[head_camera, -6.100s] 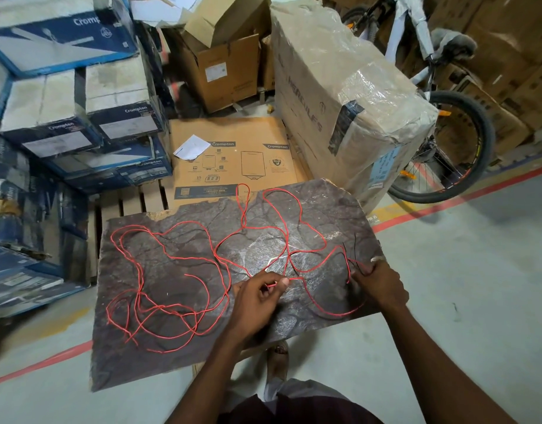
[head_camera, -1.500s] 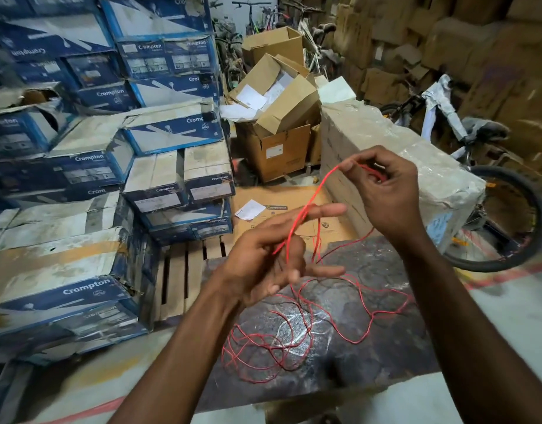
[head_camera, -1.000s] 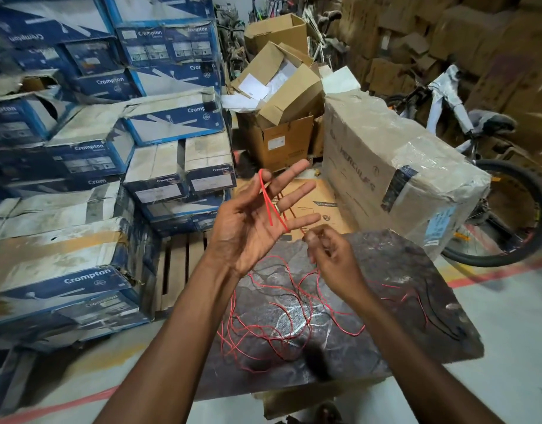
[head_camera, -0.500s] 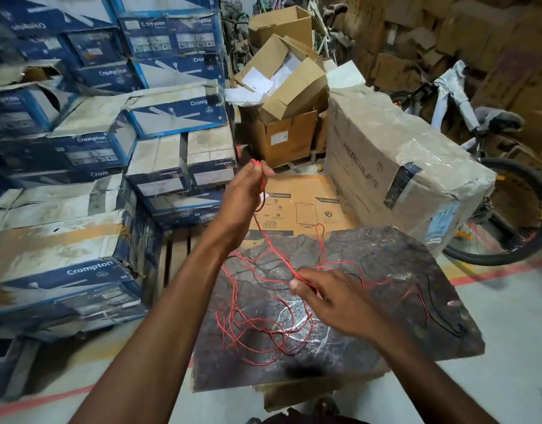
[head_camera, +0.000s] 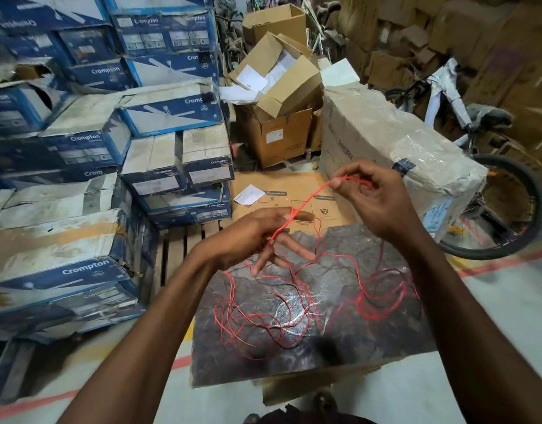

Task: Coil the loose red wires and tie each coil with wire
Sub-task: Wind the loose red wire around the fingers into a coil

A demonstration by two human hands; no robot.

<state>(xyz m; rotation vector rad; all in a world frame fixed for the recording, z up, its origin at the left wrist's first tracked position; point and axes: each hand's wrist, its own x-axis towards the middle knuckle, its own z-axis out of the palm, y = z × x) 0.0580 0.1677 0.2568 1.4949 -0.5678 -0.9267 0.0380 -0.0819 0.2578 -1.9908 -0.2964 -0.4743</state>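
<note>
Red wires (head_camera: 263, 319) are seen in a loose tangle on the dark stone tabletop (head_camera: 370, 341), and one strand is lifted from it and stretched between both hands above the far edge. The strand is pinched between thumb and fingertips of the right hand (head_camera: 376, 206). It is laid across the straight, spread fingers of the left hand (head_camera: 248, 237), which is not closed around it. Blue and white cartons (head_camera: 89, 142) are stacked at the left, next to a wooden pallet (head_camera: 171, 246). A large wrapped box (head_camera: 386, 139) and a bicycle (head_camera: 508, 209) are placed behind at the right. A red line is painted on the grey floor (head_camera: 508, 301).
</note>
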